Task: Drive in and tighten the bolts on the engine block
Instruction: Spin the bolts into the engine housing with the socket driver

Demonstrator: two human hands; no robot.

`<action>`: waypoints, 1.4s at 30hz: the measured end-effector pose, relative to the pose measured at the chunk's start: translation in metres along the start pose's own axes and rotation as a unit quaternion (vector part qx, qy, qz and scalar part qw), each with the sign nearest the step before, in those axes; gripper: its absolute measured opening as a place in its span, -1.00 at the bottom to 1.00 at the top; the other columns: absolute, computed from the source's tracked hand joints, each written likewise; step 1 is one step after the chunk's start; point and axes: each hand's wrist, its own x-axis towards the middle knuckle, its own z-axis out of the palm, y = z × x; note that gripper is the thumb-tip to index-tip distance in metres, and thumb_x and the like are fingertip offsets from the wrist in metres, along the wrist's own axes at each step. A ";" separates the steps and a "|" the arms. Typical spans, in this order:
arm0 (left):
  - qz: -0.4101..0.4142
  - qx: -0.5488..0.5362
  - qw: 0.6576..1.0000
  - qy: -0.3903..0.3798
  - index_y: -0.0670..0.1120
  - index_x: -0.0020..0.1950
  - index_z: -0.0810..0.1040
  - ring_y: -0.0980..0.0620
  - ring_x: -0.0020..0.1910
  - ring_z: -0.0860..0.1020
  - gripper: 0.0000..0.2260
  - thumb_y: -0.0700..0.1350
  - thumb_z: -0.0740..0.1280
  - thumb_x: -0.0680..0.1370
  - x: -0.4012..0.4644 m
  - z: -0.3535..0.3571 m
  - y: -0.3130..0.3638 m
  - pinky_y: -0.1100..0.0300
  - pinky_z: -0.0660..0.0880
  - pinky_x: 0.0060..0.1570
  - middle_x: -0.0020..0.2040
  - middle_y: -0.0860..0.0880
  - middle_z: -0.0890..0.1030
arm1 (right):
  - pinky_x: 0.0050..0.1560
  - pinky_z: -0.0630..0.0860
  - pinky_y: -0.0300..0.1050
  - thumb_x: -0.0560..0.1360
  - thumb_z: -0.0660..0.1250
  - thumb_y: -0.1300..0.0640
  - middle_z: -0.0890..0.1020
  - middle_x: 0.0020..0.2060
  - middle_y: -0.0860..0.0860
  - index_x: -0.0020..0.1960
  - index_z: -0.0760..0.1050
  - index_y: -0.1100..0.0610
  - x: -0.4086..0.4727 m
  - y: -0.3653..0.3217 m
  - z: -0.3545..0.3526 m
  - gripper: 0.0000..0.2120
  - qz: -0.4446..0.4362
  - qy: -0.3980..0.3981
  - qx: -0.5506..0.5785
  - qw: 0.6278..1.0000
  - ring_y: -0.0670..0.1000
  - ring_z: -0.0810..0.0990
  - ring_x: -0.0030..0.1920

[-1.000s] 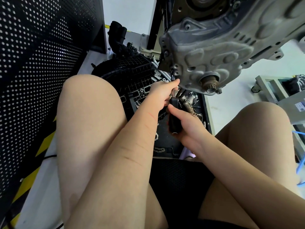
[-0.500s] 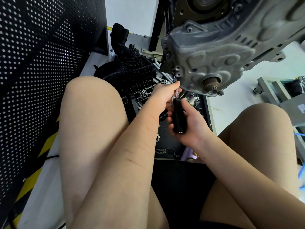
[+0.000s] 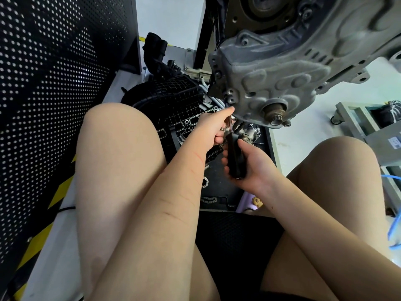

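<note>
The grey cast engine block (image 3: 282, 68) hangs overhead at the upper right, with a brown crank hub (image 3: 275, 115) at its lower end. A screwdriver with a black handle (image 3: 235, 157) points up toward the block's lower left corner. My right hand (image 3: 249, 168) grips that handle from the right. My left hand (image 3: 213, 127) pinches the thin metal shaft (image 3: 229, 124) just below the block, index finger reaching to the casting's edge. The bolt and the tool tip are hidden behind my left hand.
A black ribbed intake part (image 3: 173, 101) and small metal fittings (image 3: 249, 135) lie on a dark tray (image 3: 219, 192) under the block. A perforated black panel (image 3: 54, 83) stands at left. My knees flank the work. A grey cart (image 3: 368, 120) and blue hose (image 3: 392, 233) sit right.
The screwdriver handle has swung more upright and my right hand has shifted its grip along it. My left hand stays pinched at the shaft under the block.
</note>
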 end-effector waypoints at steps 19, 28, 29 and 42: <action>-0.096 -0.297 0.949 0.047 -0.19 -0.28 0.33 0.16 -0.78 0.21 -0.70 -0.31 -0.05 0.60 0.002 -0.014 0.003 0.40 0.10 -0.74 -0.60 -0.11 0.49 | -0.54 0.44 -0.34 0.57 0.21 0.06 0.60 -0.50 0.00 -0.13 0.48 0.16 -0.002 0.016 -0.020 -0.80 -0.027 -0.004 -0.017 0.999 -0.11 0.55 -0.54; -0.084 -0.262 0.960 0.052 -0.07 -0.34 0.25 0.13 -0.76 0.11 -0.65 -0.08 -0.07 0.63 0.002 -0.023 0.001 0.43 -0.03 -0.67 -0.69 0.06 0.26 | -0.53 0.45 -0.31 0.53 0.24 0.09 0.63 -0.45 0.01 -0.23 0.54 0.16 -0.007 0.025 -0.031 -0.78 -0.056 -0.051 -0.055 0.996 -0.09 0.56 -0.51; -0.080 -0.260 0.961 0.055 -0.06 -0.34 0.23 0.12 -0.75 0.12 -0.66 -0.07 -0.07 0.62 0.001 -0.024 0.001 0.44 -0.02 -0.66 -0.68 0.06 0.27 | -0.53 0.46 -0.30 0.53 0.25 0.10 0.63 -0.44 0.01 -0.25 0.55 0.15 -0.008 0.025 -0.032 -0.77 -0.059 -0.053 -0.058 0.995 -0.09 0.57 -0.50; -0.022 -0.228 0.973 0.011 -0.09 -0.19 0.49 0.20 -0.69 0.18 -0.75 -0.03 0.14 0.62 -0.007 -0.022 0.000 0.38 0.05 -0.69 -0.59 0.10 0.30 | -0.53 0.45 -0.29 0.53 0.26 0.10 0.63 -0.44 0.02 -0.42 0.64 0.07 -0.019 0.023 -0.034 -0.62 -0.072 -0.067 -0.081 0.992 -0.08 0.55 -0.50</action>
